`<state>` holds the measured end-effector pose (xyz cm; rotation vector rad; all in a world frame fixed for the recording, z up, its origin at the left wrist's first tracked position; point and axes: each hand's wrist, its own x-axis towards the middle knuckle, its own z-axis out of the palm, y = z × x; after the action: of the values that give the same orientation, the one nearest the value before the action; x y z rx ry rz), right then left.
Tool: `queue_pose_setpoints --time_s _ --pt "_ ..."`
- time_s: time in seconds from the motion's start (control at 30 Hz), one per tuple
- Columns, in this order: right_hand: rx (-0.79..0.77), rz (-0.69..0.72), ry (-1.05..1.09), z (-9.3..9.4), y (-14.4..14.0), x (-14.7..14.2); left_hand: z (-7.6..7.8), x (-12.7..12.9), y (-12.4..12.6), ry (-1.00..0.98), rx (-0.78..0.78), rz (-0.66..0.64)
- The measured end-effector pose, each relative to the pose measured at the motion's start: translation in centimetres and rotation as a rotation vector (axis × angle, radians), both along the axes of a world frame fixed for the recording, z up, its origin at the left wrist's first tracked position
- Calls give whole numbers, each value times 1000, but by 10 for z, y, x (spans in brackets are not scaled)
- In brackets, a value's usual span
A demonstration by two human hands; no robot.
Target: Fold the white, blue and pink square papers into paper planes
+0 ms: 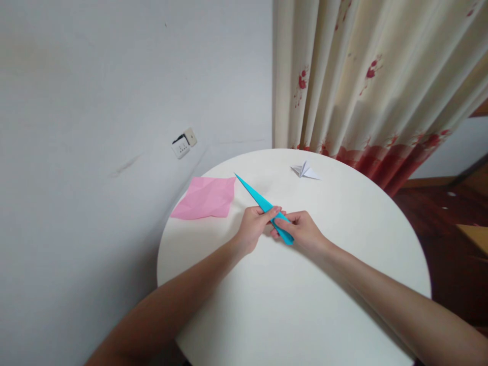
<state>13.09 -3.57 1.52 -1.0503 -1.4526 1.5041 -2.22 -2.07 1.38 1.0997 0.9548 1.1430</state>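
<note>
Blue paper strip [263, 203] pinched by my left hand [253, 229] and right hand [303, 231]; long point slants up-left, away from fingertips.

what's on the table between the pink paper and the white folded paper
In the head view, the long tip of the blue folded paper crosses the stretch between the pink paper and the white folded paper; otherwise only bare table.
</note>
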Motion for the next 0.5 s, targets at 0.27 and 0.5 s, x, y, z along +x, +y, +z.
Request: queue_pose_setpoints --time_s 0.27,0.5 --pt "8 47 110 -14 4 -1 -3 5 -5 -17 -83 -101" --pt "-94 97 169 -9 1 -3 2 -8 7 2 -58 -43"
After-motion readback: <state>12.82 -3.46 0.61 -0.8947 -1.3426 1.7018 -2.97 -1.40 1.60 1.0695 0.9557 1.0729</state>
